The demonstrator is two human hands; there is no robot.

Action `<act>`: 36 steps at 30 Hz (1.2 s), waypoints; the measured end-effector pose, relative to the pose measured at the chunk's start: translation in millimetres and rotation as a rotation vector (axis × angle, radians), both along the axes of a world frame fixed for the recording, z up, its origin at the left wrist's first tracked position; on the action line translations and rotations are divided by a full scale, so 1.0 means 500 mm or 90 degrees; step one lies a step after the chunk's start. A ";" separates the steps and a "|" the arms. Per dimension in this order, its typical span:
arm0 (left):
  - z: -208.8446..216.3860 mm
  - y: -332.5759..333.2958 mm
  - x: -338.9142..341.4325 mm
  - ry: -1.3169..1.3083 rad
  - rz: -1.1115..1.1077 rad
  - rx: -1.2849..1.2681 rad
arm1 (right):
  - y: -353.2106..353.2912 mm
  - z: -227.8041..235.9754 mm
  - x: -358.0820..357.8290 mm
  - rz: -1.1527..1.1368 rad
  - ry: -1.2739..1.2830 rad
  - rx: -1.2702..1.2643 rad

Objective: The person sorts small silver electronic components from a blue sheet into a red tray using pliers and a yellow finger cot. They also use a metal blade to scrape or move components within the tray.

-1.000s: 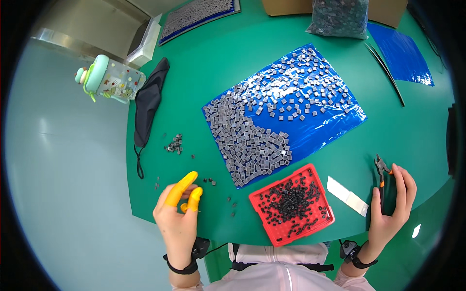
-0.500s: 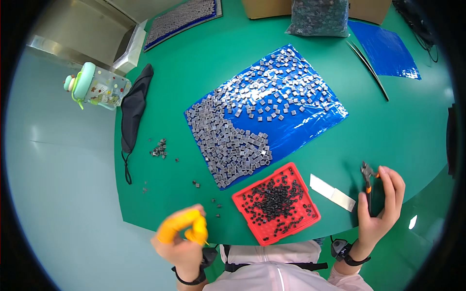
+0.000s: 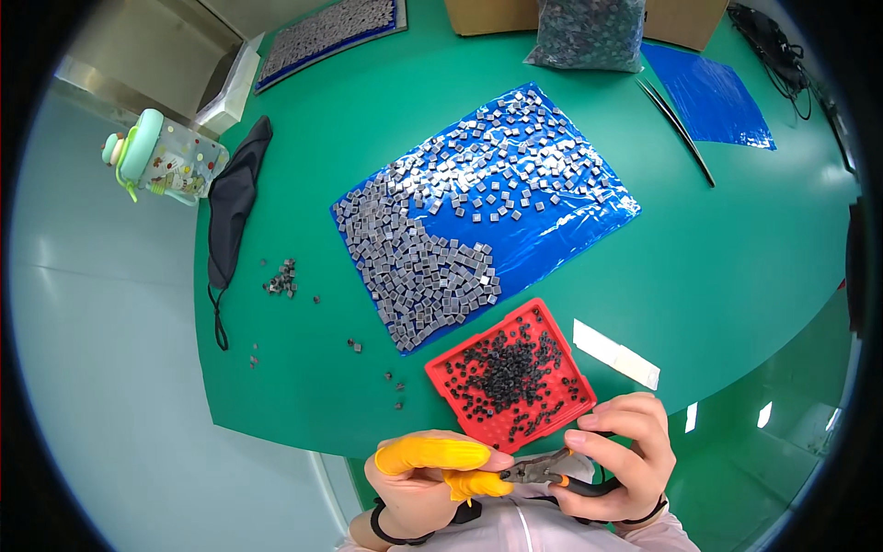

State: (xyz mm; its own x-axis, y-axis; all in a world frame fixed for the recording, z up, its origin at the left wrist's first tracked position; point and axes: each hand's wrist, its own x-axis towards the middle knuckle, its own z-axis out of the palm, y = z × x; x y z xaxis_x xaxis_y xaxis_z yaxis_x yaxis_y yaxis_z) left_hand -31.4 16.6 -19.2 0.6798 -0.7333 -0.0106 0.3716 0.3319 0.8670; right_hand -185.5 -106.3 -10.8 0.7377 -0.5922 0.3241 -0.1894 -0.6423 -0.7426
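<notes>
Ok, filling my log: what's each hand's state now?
Right hand: holding the cutters by the handles.
Left hand: pinched shut at their tip; whether it holds a piece cannot be told.

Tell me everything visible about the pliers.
The pliers have a grey, metallic-looking head and dark handles with orange touches. The right hand grips the handles, the head pointing toward the yellow-covered fingers of the left hand. They are held on the near side of the red tray; whether the tip touches anything is unclear.
</notes>
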 end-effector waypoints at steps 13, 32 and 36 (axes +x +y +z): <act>0.000 0.005 -0.001 0.041 -0.030 -0.048 | -0.005 -0.003 0.005 -0.001 -0.022 -0.002; -0.002 -0.008 0.034 -0.342 -0.232 0.020 | -0.007 -0.008 -0.002 0.006 -0.029 -0.034; -0.023 -0.005 0.038 -0.336 -0.308 -0.023 | -0.004 -0.010 0.000 0.014 -0.039 -0.028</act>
State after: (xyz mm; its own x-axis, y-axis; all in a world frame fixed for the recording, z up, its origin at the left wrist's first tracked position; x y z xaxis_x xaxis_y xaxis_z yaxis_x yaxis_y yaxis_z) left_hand -12.3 14.4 -30.9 0.1856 -0.9476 0.2599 0.0191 0.2680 0.9632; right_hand -185.3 -108.5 -15.9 0.7281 -0.5605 0.3946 -0.1296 -0.6779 -0.7237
